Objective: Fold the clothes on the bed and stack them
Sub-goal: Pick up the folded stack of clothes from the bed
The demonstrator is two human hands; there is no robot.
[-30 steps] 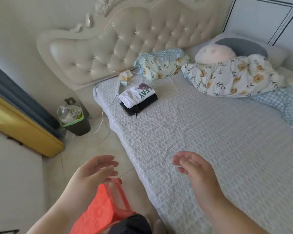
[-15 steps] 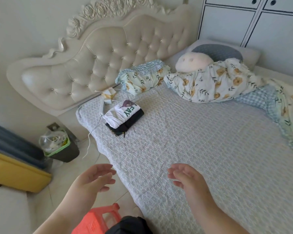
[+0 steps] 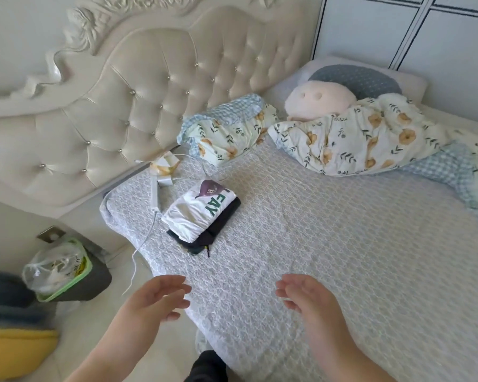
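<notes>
A folded white shirt with green letters [image 3: 198, 213] lies on top of a folded dark garment [image 3: 221, 230] near the bed's left corner by the headboard. The two form a small stack on the grey quilted bedspread [image 3: 329, 244]. My left hand [image 3: 152, 301] hovers over the bed's left edge with its fingers relaxed and holds nothing. My right hand [image 3: 307, 299] hangs above the bedspread, palm turned inward, fingers loose and empty. Both hands are well short of the stack.
A floral duvet [image 3: 351, 142] and a floral pillow [image 3: 226, 133] lie by the tufted headboard [image 3: 138, 100], with a pink plush [image 3: 318, 100]. White cables and a charger [image 3: 160, 172] sit beside the stack. A lined bin [image 3: 64, 271] stands on the floor at left.
The view has swung up and left, so the stack sits nearer the middle and the red stool has left the frame. Both hands keep their open pose, slightly raised toward the bed.
</notes>
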